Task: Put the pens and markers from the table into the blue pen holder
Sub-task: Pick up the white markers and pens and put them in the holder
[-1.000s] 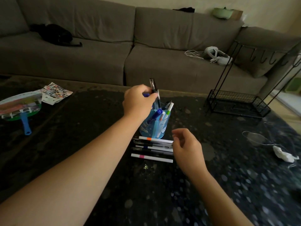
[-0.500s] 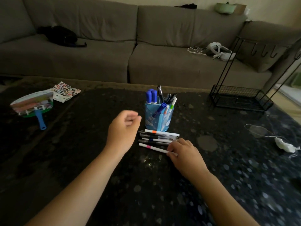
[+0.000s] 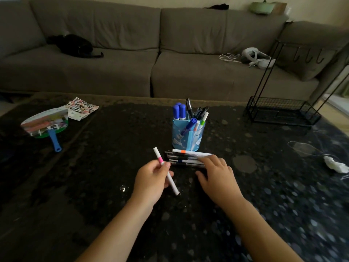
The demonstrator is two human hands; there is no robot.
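The blue pen holder stands mid-table with several pens and markers upright in it. Just in front of it lies a row of pens, the farthest one white with an orange band. My left hand is closed around a white marker with a pink band, held tilted above the table left of the row. My right hand rests palm down with its fingertips on the right ends of the lying pens; whether it grips one is hidden.
A hand fan with a blue handle and a sticker sheet lie at the table's left. A black wire rack stands at the right rear. A white cable and plug lie at the right. A grey sofa runs behind.
My left hand came back from the holder, where it left a dark pen, and now holds the pink-banded marker. My right hand went from that marker to the ends of the other pens.
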